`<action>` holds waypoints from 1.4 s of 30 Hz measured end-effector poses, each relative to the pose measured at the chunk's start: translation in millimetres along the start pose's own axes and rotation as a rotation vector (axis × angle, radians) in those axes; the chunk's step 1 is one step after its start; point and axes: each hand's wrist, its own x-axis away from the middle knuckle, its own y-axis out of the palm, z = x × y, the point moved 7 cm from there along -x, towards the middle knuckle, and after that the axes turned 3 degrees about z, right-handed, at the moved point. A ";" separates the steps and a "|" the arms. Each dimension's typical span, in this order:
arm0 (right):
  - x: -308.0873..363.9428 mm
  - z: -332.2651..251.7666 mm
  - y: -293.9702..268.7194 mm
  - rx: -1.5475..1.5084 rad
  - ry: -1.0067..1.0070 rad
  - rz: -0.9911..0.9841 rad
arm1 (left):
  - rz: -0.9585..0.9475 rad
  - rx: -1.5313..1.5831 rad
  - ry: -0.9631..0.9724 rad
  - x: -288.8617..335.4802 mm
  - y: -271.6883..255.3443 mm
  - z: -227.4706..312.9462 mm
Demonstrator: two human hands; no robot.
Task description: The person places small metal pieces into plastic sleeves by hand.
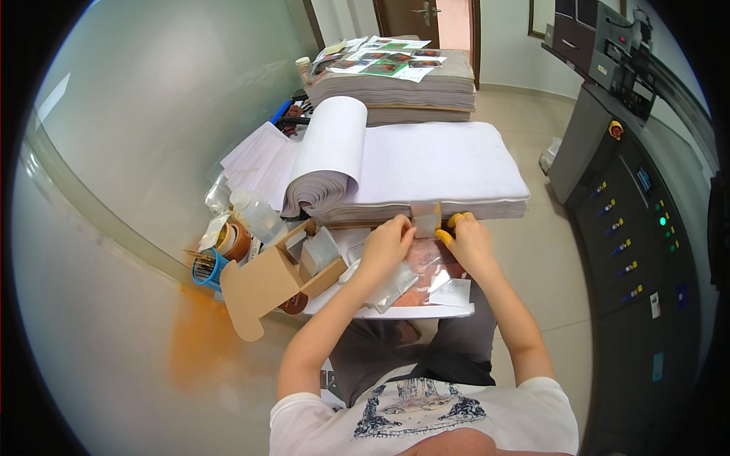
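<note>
1. A small clear plastic bag (424, 220) is pinched between both hands, held at the front edge of a thick stack of white paper sheets (441, 163).
2. The left hand (386, 245) closes its fingers on the bag's left side; the right hand (470, 242), with yellow rubber finger cots (449, 230) on its fingertips, grips the right side. Neither hand is released.
3. Whether the bag is filled or sealed cannot be told; more clear bags (426, 283) lie on the white board (395, 310) under the hands, so part of the batch appears handled and part waiting.
4. At left an open cardboard box (266, 283) holds further packets (319, 251); beside it stand a plastic bottle (257, 215) and a tape roll (236, 242).
5. A control panel (639, 228) fills the right side.
</note>
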 end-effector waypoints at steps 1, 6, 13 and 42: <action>0.8 -2.6 -1.8 -0.001 -0.006 -0.004 | 0.024 -0.097 0.045 8.7 -5.9 8.9; 2.0 -51.5 -31.1 -0.129 -0.215 0.152 | 0.112 -0.157 0.278 50.5 -3.4 21.6; -18.8 -140.6 35.1 -0.159 -0.682 -0.164 | 0.088 -0.106 0.282 65.0 4.5 6.5; -23.7 -153.7 80.8 -0.035 -0.573 -0.259 | 0.022 -0.111 0.277 63.9 15.7 -6.8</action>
